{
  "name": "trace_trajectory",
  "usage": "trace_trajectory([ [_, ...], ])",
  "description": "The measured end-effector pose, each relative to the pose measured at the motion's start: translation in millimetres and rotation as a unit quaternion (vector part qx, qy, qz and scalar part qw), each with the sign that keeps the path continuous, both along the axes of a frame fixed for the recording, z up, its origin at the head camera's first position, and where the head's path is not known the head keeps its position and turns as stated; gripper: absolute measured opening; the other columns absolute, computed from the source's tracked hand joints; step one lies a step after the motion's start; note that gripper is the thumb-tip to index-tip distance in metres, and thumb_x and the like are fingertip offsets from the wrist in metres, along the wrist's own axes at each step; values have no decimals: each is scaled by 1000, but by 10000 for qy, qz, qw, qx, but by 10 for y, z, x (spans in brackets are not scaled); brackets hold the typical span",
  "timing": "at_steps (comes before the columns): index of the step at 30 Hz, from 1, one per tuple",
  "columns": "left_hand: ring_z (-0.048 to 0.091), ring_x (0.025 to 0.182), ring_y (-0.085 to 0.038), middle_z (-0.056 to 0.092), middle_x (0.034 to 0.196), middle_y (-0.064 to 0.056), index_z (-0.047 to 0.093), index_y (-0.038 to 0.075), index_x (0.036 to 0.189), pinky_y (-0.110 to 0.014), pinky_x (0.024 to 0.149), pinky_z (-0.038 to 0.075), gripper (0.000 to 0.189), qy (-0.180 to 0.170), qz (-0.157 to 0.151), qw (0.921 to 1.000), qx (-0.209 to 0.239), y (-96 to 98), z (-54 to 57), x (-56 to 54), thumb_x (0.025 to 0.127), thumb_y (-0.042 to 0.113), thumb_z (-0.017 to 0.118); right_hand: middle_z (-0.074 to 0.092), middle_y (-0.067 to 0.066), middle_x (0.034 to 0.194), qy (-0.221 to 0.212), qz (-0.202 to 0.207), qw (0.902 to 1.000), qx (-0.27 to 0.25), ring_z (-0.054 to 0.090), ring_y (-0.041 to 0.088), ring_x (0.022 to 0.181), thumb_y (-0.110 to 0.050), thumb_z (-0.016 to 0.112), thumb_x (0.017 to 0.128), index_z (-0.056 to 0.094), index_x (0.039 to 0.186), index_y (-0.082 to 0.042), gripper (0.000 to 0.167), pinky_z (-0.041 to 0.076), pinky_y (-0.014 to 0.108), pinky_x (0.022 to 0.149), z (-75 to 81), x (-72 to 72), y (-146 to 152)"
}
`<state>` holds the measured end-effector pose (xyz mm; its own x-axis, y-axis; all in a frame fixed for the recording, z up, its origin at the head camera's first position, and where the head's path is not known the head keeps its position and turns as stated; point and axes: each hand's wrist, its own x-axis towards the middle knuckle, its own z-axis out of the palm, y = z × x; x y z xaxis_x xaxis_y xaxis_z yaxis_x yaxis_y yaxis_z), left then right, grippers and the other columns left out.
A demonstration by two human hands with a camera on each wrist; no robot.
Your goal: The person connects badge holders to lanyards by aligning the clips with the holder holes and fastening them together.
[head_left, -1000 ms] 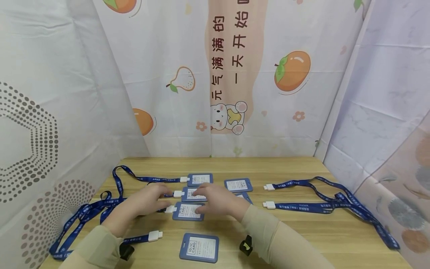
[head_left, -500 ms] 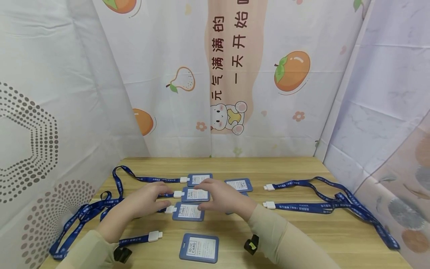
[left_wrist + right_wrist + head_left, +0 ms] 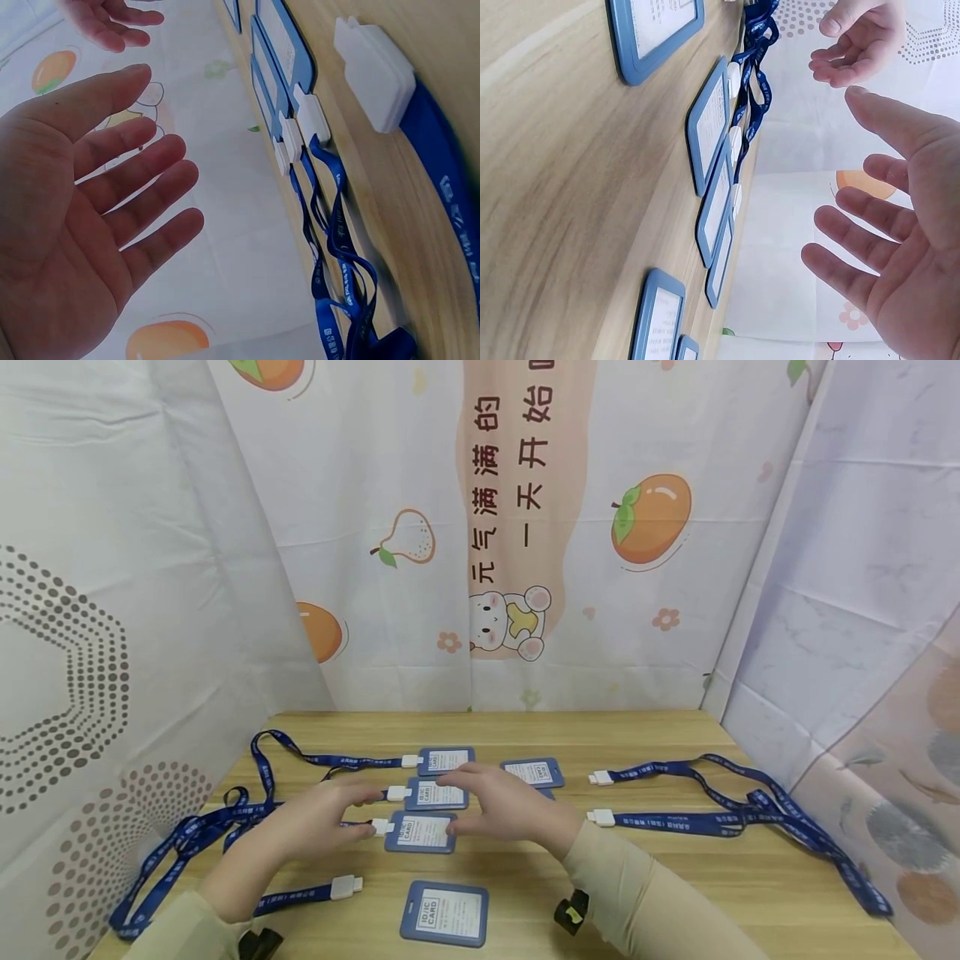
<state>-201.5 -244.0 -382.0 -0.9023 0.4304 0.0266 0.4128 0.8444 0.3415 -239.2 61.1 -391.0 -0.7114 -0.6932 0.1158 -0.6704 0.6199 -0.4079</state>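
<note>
My left hand [image 3: 326,818] is held above the table, fingers apart and slightly bent; the left wrist view shows its palm [image 3: 60,217] with nothing in it. Nearest to it are white clips [image 3: 381,827] of the blue lanyards. My right hand [image 3: 513,806] hovers over the right edges of the badge holders, also holding nothing, as its bare palm [image 3: 922,277] shows. Three blue badge holders lie in a column joined to lanyard clips: the far one [image 3: 447,761], the middle one [image 3: 431,794] and the near one [image 3: 422,832].
A loose badge holder [image 3: 444,914] lies in front, near an unattached lanyard clip [image 3: 345,887]. Another holder [image 3: 534,772] lies behind my right hand, one more partly hidden beside it. Blue lanyards [image 3: 675,822] with white clips lie at right; tangled lanyards [image 3: 202,831] at left. Curtains surround the table.
Both hands have drifted slightly apart, the right one to the right and the left one to the left and nearer. The badge holders and lanyards have stayed in place.
</note>
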Motion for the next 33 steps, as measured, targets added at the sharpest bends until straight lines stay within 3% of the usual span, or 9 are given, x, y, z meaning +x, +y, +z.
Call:
trace_trajectory([
  [10,63,114,-21,67,126,0,69,16,129,-48,95,53,43,-188,-144,9997,86,-76,-79,64,90,33,79,53,-1,148,-65,359,9993,-54,49,22,136,-47,78,88,56,146,-26,65,44,46,107,-44,14,-33],
  [16,56,129,-31,62,137,-4,68,17,133,-56,102,46,50,-654,16,9978,143,-108,-124,113,90,40,78,55,-4,145,-252,517,9982,-138,52,17,132,-47,79,87,57,145,-26,65,46,40,105,-102,19,-69],
  [20,54,131,-33,62,138,-6,69,17,131,-57,104,45,50,-737,49,9972,88,-119,-155,135,87,40,80,56,-7,143,-353,528,9980,-71,54,13,128,-45,79,88,57,145,-28,63,47,38,104,-135,36,-104],
  [28,64,106,-18,68,119,4,73,18,120,-46,89,55,46,-788,-151,9968,-64,-172,-251,154,83,41,84,56,-7,143,-619,618,9961,106,56,12,124,-40,80,88,58,145,-27,62,49,36,101,-176,92,-226],
  [33,64,102,-17,68,115,5,74,16,118,-45,85,56,47,-844,-340,9958,-91,-223,-296,178,81,44,85,57,-5,142,-513,809,9953,166,59,10,118,-42,79,88,58,144,-25,62,51,30,94,-199,117,-282],
])
